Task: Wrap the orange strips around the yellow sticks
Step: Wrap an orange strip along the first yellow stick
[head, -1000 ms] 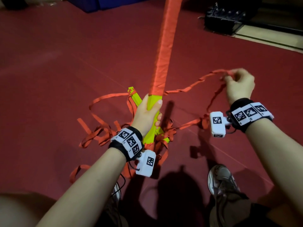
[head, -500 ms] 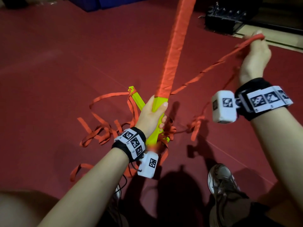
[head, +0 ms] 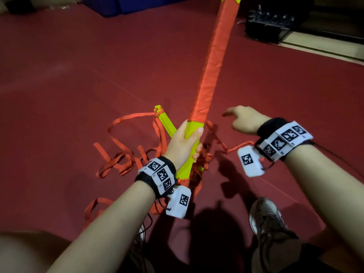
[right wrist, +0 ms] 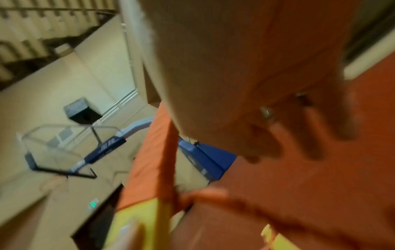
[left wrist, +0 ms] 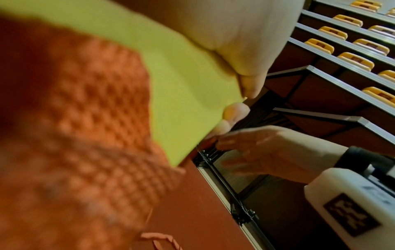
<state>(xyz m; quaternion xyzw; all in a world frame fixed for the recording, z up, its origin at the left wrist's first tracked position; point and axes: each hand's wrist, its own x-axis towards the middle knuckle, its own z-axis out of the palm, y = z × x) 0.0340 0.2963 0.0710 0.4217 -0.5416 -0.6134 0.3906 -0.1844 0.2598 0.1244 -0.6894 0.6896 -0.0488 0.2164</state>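
left hand is gripping the stiff yellow stick on its bare end. right hand is hovering beside it, fingers spread, holding nothing. floppy orange strips are lying tangled on the floor; i'd pinch one near its end.

sports hall | red court floor | tiered yellow seats | basketball backboard

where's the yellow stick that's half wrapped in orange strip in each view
Head: the long yellow stick wrapped in orange strip runs from top centre down to the middle, its bare yellow end gripped by the left hand.
Left wrist: its yellow end fills the upper middle, with blurred orange wrap at left.
Right wrist: its orange wrap rises from bottom centre.
Shared landmark: the edge where orange wrap meets bare yellow.
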